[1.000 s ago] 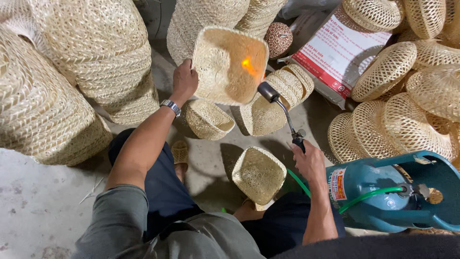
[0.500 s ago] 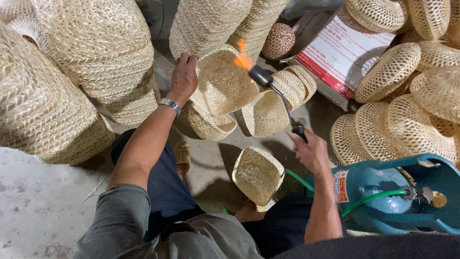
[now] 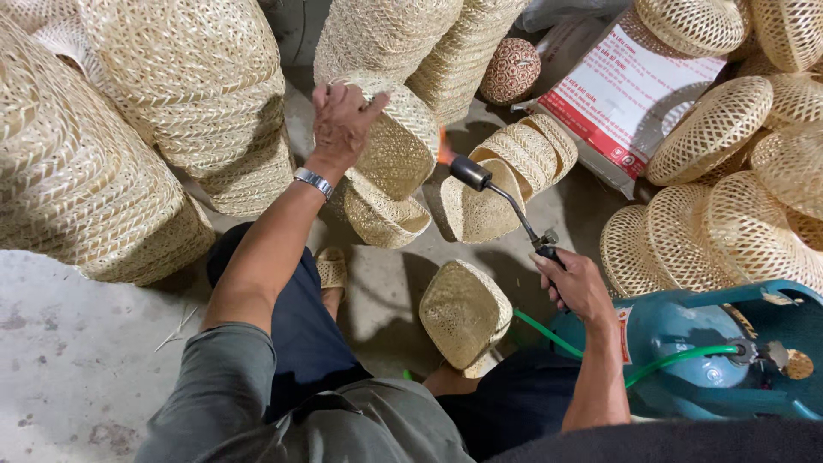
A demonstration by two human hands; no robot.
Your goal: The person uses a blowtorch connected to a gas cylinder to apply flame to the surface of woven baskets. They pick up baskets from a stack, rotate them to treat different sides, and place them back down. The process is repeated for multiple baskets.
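l hand (image 3: 341, 124): grips woven basket (image 3: 396, 141), held up, tilted
r hand (image 3: 576, 283): closed on gas torch (image 3: 506, 201), flame at basket edge
tip: pass flame quick, turn basket, avoid scorching
nearby: gas cylinder (image 3: 686, 343), basket stacks (image 3: 171, 103)

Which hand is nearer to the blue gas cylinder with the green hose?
Right. The right hand, holding the torch handle, sits just beside the blue gas cylinder; the left hand holds a woven basket far across.
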